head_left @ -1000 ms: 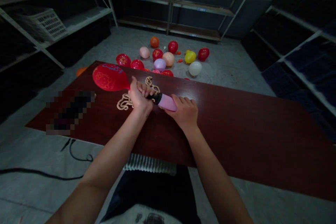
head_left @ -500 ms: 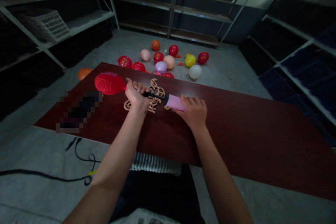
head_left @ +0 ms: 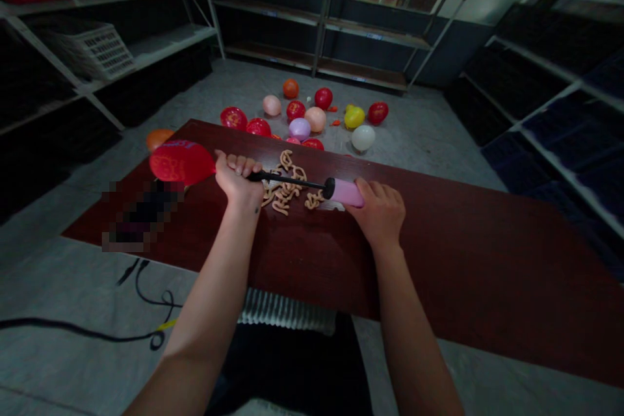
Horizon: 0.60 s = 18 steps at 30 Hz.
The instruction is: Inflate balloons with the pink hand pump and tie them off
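Observation:
A hand balloon pump (head_left: 305, 182), with a pink barrel and a long black rod, is held level over the table. My right hand (head_left: 383, 211) is closed around the pink barrel. My left hand (head_left: 238, 179) grips the pump's black end, with the neck of a red balloon (head_left: 180, 162) at its fingers. The balloon is partly inflated, printed, and points left; its exact joint with the pump is hidden by the hand. Beneath the rod lie several tan, curled, cord-like pieces (head_left: 285, 194) on the dark red table (head_left: 463, 260).
A blurred-out dark object (head_left: 146, 211) lies on the table's left. Past the far edge, several balloons rest on the floor, among them a white one (head_left: 363, 138) and an orange one (head_left: 291, 88). Shelves surround the room; a black cable (head_left: 73, 328) runs along the floor.
My hands have moved apart, drawing out more of the black rod. The left hand and red balloon shifted left; the right hand and pink barrel shifted right.

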### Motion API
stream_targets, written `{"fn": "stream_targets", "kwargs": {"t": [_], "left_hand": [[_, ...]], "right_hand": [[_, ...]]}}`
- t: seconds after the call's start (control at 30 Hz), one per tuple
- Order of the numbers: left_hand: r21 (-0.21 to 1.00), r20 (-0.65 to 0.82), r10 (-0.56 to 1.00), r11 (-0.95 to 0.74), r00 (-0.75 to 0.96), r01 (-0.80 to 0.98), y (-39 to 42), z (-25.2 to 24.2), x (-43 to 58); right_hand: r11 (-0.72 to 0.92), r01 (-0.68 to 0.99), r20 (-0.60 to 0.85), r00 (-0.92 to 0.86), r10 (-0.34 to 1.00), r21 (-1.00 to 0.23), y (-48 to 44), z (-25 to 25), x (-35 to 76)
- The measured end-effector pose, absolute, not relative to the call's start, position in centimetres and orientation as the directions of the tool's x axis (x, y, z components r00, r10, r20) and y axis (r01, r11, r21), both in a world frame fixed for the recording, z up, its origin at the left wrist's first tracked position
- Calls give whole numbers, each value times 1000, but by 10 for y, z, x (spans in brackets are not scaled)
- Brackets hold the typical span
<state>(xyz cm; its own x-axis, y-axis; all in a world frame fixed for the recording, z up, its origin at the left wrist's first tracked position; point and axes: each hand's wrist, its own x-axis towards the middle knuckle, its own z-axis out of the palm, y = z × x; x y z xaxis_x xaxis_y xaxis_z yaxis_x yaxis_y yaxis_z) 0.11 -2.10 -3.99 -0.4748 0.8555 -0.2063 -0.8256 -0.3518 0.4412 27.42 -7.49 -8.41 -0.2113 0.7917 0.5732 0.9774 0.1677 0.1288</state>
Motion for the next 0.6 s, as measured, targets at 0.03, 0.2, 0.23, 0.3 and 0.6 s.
{"fn": "stream_targets", "kwargs": {"t": [0.03,0.2,0.23,0.3,0.6], "left_hand": [[440,-198,857,-356,-476,-824,-22,-39,2],[427,-193,850,-377,-491,-822,-25,-34,9],[435,-195,846,-379,-497,-817,-25,-34,11],[447,-200,839,-381,-506,-809,-25,-33,14],[495,-194,876,-301,-441,-815,-26,-36,45]], "right_hand": [[172,978,568,-208,796,116,-75,-84,273],[167,984,545,-169,821,53,-74,-85,269],[162,986,545,-161,823,47,-74,-85,268],[154,987,546,-151,824,41,-74,-83,267],[164,986,501,-141,854,-2,-84,-75,242]]}}
